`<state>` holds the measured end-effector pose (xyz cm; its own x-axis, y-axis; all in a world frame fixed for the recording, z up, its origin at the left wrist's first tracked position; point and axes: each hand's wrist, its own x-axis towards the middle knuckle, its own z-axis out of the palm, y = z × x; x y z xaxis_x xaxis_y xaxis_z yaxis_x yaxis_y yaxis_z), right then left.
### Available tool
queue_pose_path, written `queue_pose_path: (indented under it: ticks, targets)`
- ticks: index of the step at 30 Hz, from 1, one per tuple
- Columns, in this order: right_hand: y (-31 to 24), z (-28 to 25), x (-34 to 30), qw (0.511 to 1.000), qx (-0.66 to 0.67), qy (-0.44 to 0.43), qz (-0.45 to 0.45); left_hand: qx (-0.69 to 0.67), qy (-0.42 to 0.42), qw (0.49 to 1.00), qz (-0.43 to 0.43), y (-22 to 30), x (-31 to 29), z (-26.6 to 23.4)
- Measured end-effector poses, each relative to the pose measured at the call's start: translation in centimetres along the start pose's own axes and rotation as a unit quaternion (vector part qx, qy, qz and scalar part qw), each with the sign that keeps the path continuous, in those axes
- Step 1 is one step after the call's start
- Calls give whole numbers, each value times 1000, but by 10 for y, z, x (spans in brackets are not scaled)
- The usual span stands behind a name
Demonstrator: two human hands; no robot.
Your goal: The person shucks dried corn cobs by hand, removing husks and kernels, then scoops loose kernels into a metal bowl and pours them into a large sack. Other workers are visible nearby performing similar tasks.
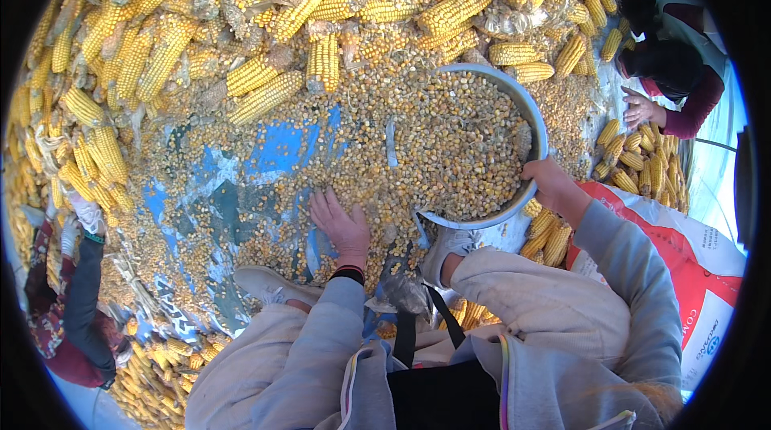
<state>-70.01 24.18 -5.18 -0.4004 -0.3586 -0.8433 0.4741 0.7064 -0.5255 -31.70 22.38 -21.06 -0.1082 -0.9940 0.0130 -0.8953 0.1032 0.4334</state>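
Observation:
My right hand (552, 183) grips the right rim of a round grey metal basin (540, 126). Loose corn kernels (474, 141) mixed with chaff lie in the basin, which seems tilted with its left side low against the heap. My left hand (340, 225) rests palm down, fingers stretched out, on loose kernels scattered over a blue printed sheet (277, 149). Nothing shows in its grasp, though what lies under the palm is hidden. Between the hand and the basin the kernels form a thicker layer.
Whole corn cobs (265, 97) are piled along the far side and left. A red and white sack (683, 261) lies at my right. One co-worker's hand (640, 107) is at the far right; another person's gloved hand (87, 213) is at the left. My shoes (269, 284) rest near the kernels.

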Motion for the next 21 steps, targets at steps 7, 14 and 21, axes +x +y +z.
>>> queue_pose_path:
  ticks: [7,14,21]
  targets:
    - [8,-10,9,1000,-11,4,14,-360,-30,923,-132,100,57,16]
    - [54,-48,60,971,-147,-75,-173,-509,-142,838,136,170,82,-15]
    - [54,-38,43,997,-48,-22,-63,-291,59,940,168,146,149,-46]
